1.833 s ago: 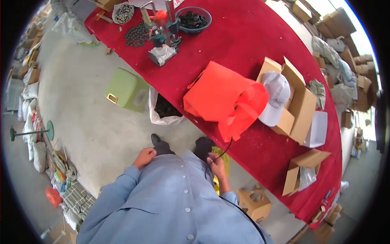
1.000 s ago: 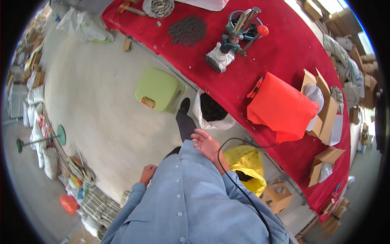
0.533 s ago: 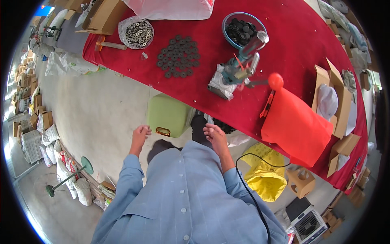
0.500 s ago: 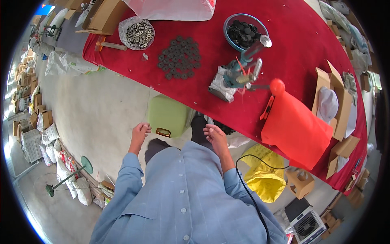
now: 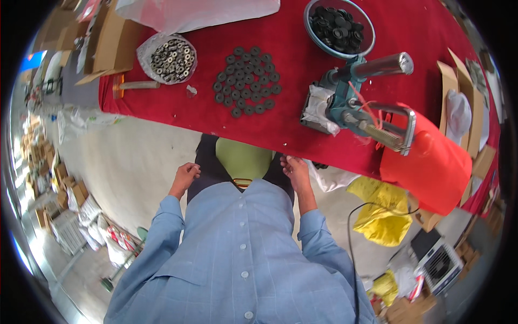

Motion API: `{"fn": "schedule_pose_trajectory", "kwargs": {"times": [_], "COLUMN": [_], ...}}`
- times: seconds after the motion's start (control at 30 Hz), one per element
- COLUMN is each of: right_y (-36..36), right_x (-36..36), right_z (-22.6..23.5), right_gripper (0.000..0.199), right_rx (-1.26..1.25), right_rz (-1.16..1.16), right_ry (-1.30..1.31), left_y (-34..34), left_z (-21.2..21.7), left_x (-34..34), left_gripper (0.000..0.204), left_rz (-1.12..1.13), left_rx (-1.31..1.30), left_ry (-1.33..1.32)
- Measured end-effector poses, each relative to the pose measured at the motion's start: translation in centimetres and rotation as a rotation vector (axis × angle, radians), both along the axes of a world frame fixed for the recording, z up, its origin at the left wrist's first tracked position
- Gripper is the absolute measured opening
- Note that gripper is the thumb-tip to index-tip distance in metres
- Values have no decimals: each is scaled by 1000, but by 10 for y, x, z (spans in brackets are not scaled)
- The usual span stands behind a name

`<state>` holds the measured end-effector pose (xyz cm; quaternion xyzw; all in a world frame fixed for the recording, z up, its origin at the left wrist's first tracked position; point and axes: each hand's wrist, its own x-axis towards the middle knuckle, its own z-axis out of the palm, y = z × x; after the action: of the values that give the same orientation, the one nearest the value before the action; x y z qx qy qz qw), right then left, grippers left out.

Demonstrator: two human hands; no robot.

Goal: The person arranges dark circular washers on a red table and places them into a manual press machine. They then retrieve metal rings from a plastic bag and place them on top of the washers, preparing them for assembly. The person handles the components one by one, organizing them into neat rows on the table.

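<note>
My left hand [image 5: 186,176] hangs beside my dark trouser leg with its fingers loosely curled and nothing visible in them. My right hand [image 5: 294,166] is at the near edge of the red-covered table [image 5: 259,132], fingers curled in; nothing shows in it. Between my legs is a green stool [image 5: 244,157]. On the table, closest to my hands, lie several dark round rings [image 5: 247,81] grouped in a patch. To their right stands a teal hand press [image 5: 345,102] with metal bars.
A bag of small metal rings [image 5: 172,58], a hammer [image 5: 139,85] and a carton [image 5: 112,46] lie left. A bowl of black round parts [image 5: 339,29] sits at the back. An orange-red cloth [image 5: 429,164] hangs right, above a yellow bag [image 5: 382,213]. A black cable [image 5: 350,254] runs beside my right arm.
My body has come nearer the table, and the stool now shows between my legs. My right hand has moved right, to the table edge. The left hand stays low and curled.
</note>
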<state>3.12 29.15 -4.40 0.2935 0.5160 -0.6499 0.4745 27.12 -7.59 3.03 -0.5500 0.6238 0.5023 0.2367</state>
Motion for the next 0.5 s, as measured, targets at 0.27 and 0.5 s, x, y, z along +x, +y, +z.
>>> {"fn": "schedule_pose_trajectory", "kwargs": {"times": [0.27, 0.5], "right_y": [-58, -123], "right_x": [47, 14], "right_z": [11, 68], "right_gripper": [22, 18], "right_rx": [222, 184], "right_rz": [-237, 117], "right_ry": [122, 633], "left_y": [-127, -126], "left_z": [-54, -11], "left_x": [-30, -58], "left_gripper": [31, 22], "left_rz": [-273, -120], "left_rx": [36, -107], "left_ry": [111, 397]}}
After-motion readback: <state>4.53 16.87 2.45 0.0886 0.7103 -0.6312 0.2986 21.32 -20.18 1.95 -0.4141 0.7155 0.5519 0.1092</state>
